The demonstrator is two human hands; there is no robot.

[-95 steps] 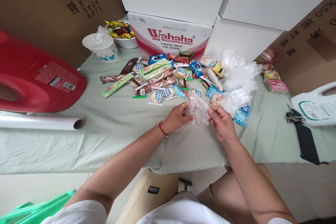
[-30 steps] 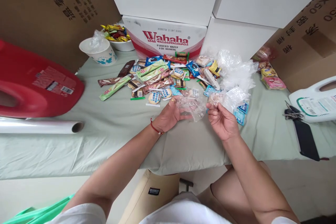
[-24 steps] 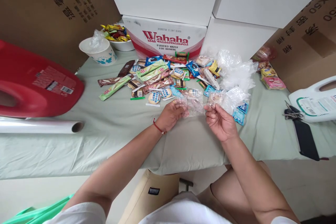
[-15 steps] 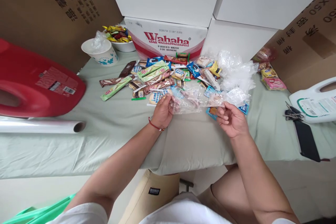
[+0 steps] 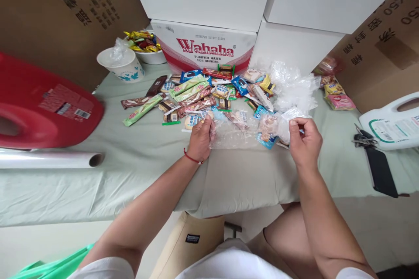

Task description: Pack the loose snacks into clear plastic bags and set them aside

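A clear plastic bag [image 5: 234, 136] is stretched sideways between my hands, low over the front of a snack pile. My left hand [image 5: 200, 139] is closed on its left end, thumb on top. At the other end, my right hand [image 5: 305, 140] is closed in a pinch on the plastic. A pinkish wrapped snack [image 5: 269, 124] shows at the bag's right part; whether it lies inside or behind the film I cannot tell. Just behind are green wafer packs [image 5: 188, 87], blue packets [image 5: 241, 86] and small wrapped biscuits [image 5: 221, 91]. Crumpled clear bags [image 5: 291, 89] lie behind my right hand.
A paper tub [image 5: 121, 67] and a white bowl [image 5: 150, 56] of wrapped sweets stand back left. At left are a red jug [image 5: 72, 113] and a film roll [image 5: 49, 159]. Boxes [image 5: 204, 48] wall the back. A white bottle [image 5: 393, 126], keys [image 5: 364, 139] and phone [image 5: 381, 172] lie right.
My right hand has moved to the right and its fingers have closed up. The bag is now drawn out wider and flatter between my hands. My left hand has hardly moved.
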